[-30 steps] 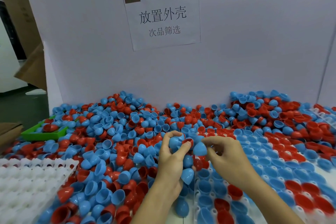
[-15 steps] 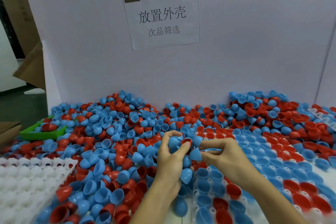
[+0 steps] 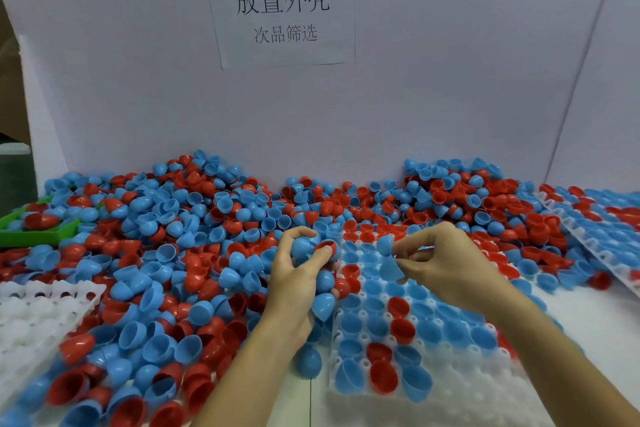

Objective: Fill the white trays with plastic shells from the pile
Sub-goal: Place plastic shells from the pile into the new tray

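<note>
Several blue and red plastic half-shells fill our curled left hand; our right hand pinches one blue shell above the white moulded tray, at five o'clock from the pile. They look light, stiff and slippery; pinching the rim seems surest.

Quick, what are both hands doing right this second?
Left hand: closed around a clutch of shells, mostly blue.
Right hand: pinching one blue shell above the white tray.

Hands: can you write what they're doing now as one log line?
left hand: holds several shells | right hand: pinches blue shell above tray | tray: partly filled
</note>
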`<state>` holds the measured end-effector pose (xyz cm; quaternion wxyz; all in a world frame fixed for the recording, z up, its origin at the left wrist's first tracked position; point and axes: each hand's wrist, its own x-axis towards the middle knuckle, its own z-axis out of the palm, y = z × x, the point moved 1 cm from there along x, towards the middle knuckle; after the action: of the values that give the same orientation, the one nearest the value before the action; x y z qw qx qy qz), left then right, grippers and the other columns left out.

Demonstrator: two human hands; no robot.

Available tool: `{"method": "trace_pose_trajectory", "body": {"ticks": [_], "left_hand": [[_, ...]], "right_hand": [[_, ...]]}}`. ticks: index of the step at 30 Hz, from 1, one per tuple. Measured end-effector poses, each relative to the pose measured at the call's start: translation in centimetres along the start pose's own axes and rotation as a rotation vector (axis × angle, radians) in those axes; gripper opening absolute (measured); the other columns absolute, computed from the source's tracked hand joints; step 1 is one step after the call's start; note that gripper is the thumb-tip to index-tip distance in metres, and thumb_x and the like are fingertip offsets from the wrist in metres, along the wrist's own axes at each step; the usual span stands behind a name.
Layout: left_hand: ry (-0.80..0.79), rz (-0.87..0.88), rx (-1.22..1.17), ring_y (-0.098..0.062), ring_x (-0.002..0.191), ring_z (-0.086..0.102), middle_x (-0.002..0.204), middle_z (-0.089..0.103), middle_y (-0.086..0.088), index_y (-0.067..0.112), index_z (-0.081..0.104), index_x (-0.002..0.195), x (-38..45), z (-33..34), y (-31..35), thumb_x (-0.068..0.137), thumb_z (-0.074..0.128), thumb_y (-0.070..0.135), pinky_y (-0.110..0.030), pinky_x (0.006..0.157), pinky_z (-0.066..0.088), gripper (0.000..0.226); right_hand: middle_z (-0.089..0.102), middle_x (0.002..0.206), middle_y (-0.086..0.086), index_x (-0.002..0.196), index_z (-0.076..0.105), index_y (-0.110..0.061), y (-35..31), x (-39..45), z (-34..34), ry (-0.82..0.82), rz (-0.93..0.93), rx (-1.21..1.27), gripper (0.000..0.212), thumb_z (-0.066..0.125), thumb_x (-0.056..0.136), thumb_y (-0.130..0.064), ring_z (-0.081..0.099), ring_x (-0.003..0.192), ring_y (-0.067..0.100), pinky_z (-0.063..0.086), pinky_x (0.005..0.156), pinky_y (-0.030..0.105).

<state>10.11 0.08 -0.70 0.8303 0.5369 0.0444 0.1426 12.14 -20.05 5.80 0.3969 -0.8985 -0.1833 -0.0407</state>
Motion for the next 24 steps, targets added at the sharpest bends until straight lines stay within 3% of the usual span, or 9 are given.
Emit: {"method": "trace_pose_trajectory", "body": {"ticks": [6,9,15,24], "left_hand": [[-0.034,-0.003,-0.01,-0.027,0.079,0.07,0.093,0.074,-0.013,0.031,0.064,0.095,-0.2,0.2,0.2,0.088,0.075,0.012,-0.033,0.053,0.054,0.023],[-0.037,-0.006,-0.016,-0.026,0.078,0.07,0.092,0.074,-0.011,0.031,0.064,0.095,-0.2,0.2,0.3,0.088,0.075,0.011,-0.035,0.053,0.055,0.023],[-0.032,-0.01,-0.021,-0.025,0.077,0.07,0.093,0.074,-0.012,0.031,0.064,0.093,-0.2,0.2,0.4,0.088,0.074,0.009,-0.033,0.052,0.054,0.024],[-0.031,-0.01,-0.012,-0.025,0.078,0.07,0.091,0.075,-0.008,0.032,0.064,0.094,-0.2,0.3,0.3,0.087,0.075,0.011,-0.033,0.052,0.054,0.024]], "right_hand": [[0.073,0.074,-0.013,0.093,0.08,-0.022,0.1,-3.6,-3.0,-0.16,-0.02,-0.395,0.009,0.077,0.086,-0.019,0.068,0.065,-0.005,0.058,0.069,0.015],[0.07,0.073,-0.015,0.09,0.08,-0.024,-0.2,-5.4,-3.0,-0.207,-0.019,-0.533,0.006,0.076,0.087,-0.021,0.067,0.071,-0.004,0.057,0.071,0.017],[0.072,0.079,-0.001,0.082,0.076,-0.012,0.0,-7.1,-0.9,-0.328,0.054,-0.619,0.012,0.067,0.09,-0.015,0.071,0.07,0.019,0.06,0.063,0.034],[0.063,0.086,-0.006,0.09,0.073,-0.013,0.5,-7.4,0.7,-0.416,0.125,-0.651,0.008,0.067,0.091,-0.019,0.07,0.075,0.017,0.062,0.068,0.034]]}}
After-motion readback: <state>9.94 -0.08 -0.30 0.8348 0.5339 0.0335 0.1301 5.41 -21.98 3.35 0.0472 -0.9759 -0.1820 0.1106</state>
